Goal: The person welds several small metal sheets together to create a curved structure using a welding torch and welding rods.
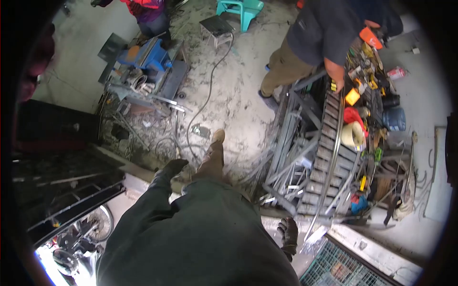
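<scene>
My left hand (175,167), in a dark glove, hangs beside my left leg and looks stretched out. Its separate fingers are hard to make out, and I see nothing in it. A dark cable (210,90) runs along the floor near that hand. On the other side, my right hand (288,233) is low beside my body, also gloved. Its fingers are loosely bent and a little apart, with no object in them. Nearest to it are a long metal strip (329,183) and a green wire crate (329,267).
Metal bars (286,138) lie piled at right. Another person (315,38) stands there beside a tool-covered bench. A blue machine (148,55) stands at left, with a second person (148,14) behind it. A small stool (217,27) and a turquoise chair (245,12) are ahead.
</scene>
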